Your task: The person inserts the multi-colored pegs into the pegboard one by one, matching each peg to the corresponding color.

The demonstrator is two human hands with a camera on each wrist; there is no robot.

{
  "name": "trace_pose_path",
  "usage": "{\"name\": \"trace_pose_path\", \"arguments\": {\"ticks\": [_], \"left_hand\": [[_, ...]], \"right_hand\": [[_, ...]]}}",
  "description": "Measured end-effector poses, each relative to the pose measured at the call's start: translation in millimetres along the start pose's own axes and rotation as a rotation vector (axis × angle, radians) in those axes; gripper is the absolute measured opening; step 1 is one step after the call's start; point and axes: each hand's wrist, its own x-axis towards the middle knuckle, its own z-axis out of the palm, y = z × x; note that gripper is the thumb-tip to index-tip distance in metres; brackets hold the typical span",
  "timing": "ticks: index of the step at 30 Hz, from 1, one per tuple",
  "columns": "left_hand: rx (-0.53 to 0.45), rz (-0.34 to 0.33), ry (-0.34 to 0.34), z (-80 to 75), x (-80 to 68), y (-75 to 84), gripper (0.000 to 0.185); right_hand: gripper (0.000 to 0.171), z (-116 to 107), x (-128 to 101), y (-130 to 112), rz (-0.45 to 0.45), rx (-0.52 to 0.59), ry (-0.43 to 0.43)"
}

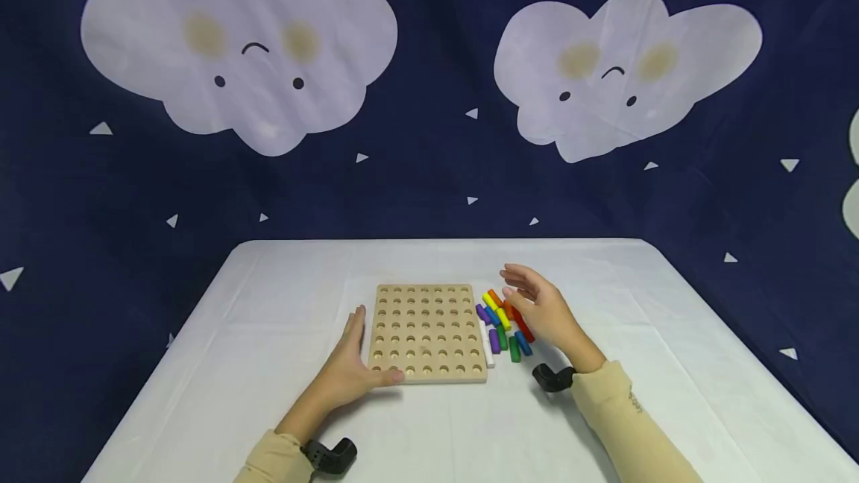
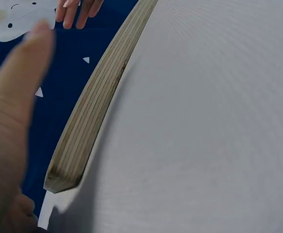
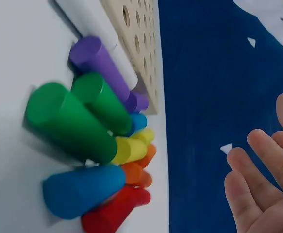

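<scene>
A wooden peg board (image 1: 427, 332) with rows of round holes lies flat on the white table (image 1: 282, 304); its holes hold no pegs. My left hand (image 1: 356, 367) rests open against the board's left edge, thumb on its near corner; the left wrist view shows that layered edge (image 2: 90, 114) beside my thumb (image 2: 12, 111). Coloured pegs (image 1: 502, 323) lie in a heap right of the board: green (image 3: 66, 124), blue (image 3: 80, 189), red (image 3: 112, 213), purple (image 3: 100, 63), yellow, orange and white (image 3: 88, 19). My right hand (image 1: 537, 304) hovers open just above the heap, fingers (image 3: 250, 194) spread, holding nothing.
A dark blue backdrop (image 1: 429, 170) with white clouds hangs behind the table. Black wrist mounts (image 1: 553, 377) sit at both cuffs. Bare tabletop spreads left of the board and along the front.
</scene>
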Motion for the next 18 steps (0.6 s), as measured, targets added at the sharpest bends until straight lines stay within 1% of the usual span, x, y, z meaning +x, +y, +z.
{"name": "trace_pose_path", "arguments": {"ticks": [4, 6, 8, 10, 13, 18], "left_hand": [[0.132, 0.038, -0.019, 2.4, 1.5, 0.6, 0.149], [0.190, 0.065, -0.021, 3.9, 2.5, 1.2, 0.150], [0.237, 0.073, -0.018, 5.5, 3.4, 1.1, 0.150], [0.263, 0.074, -0.011, 6.9, 3.0, 0.9, 0.148], [0.282, 0.069, -0.005, 9.0, 2.0, 0.0, 0.145], [0.285, 0.081, 0.004, 10.7, -0.2, -0.6, 0.141]], "right_hand": [[0.044, -3, 5, 10, 0.026, 0.019, -0.004], [0.043, -5, 9, 14, 0.052, 0.010, -0.007], [0.044, -6, 13, 19, 0.079, -0.006, -0.020], [0.045, -7, 17, 24, 0.112, -0.026, -0.041], [0.047, -6, 21, 33, 0.138, -0.073, -0.076], [0.045, -3, 24, 45, 0.182, -0.127, -0.119]]}}
